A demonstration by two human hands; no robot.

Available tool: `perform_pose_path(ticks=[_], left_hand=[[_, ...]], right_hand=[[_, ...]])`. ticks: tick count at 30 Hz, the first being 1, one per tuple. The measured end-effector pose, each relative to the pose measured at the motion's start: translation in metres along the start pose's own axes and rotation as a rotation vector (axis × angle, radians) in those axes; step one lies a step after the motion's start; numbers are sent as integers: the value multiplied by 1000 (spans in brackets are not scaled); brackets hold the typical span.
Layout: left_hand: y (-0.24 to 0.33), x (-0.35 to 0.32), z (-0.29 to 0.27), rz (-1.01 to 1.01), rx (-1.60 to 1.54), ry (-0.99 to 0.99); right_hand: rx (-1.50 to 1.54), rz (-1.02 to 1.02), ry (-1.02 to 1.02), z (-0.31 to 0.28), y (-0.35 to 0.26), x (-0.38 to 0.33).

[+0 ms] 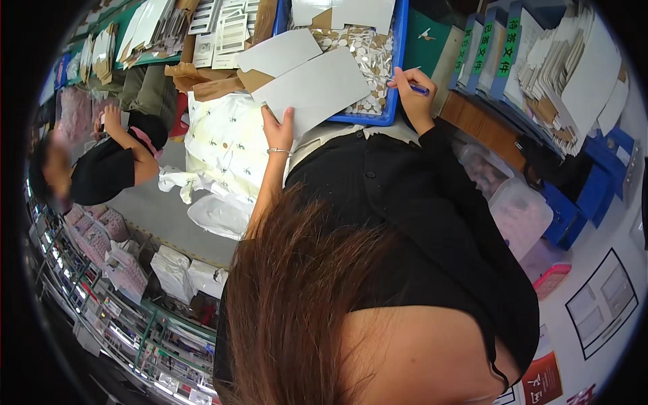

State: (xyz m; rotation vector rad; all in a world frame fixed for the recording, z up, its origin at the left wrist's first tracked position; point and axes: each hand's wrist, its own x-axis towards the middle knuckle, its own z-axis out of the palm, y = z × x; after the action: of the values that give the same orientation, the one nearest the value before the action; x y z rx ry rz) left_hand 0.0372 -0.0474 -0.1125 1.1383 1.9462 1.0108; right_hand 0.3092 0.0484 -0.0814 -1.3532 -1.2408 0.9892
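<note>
My left hand (277,131) grips the lower left edge of a flat white cardboard sheet (316,89), thumb on top. The sheet lies tilted over a blue tray (400,47), partly covering a second white cardboard piece (287,52) with a brown inner side. Many small white cut-out bits (368,57) fill the tray. At the tray's right rim, my right hand (415,104) is closed around a slim blue pen-shaped tool (419,89). Whether it is a pen or a knife I cannot tell. Its thin end points up and left, apart from the sheet.
Brown cardboard and printed white cards (231,37) lie left of the tray. Blue file boxes (496,47) and stacked card sheets (580,67) stand at the right. A patterned white cloth (226,142) hangs at my left. Another person (108,162) works farther left.
</note>
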Motion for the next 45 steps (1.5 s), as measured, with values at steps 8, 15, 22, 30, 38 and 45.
perform_pose_path(ticks=[8,15,22,30,38,45], left_hand=[[4,-6,0,14,-30,33],[30,-16,2,101,-32,-8],[43,-19,0,57,49,-127],[2,4,24,-63,-312,-103],[-7,5,28,-65,-275,-98],[-3,7,30,22,-218,-81]], right_hand=[[-68,-70,-96,12,10,1],[-108,-161,-136,20,26,1],[-28,-123,-37,1,4,3],[-33,-143,26,-13,-26,0],[-68,-134,-112,3,0,-3],[-126,-149,-160,14,12,-1]])
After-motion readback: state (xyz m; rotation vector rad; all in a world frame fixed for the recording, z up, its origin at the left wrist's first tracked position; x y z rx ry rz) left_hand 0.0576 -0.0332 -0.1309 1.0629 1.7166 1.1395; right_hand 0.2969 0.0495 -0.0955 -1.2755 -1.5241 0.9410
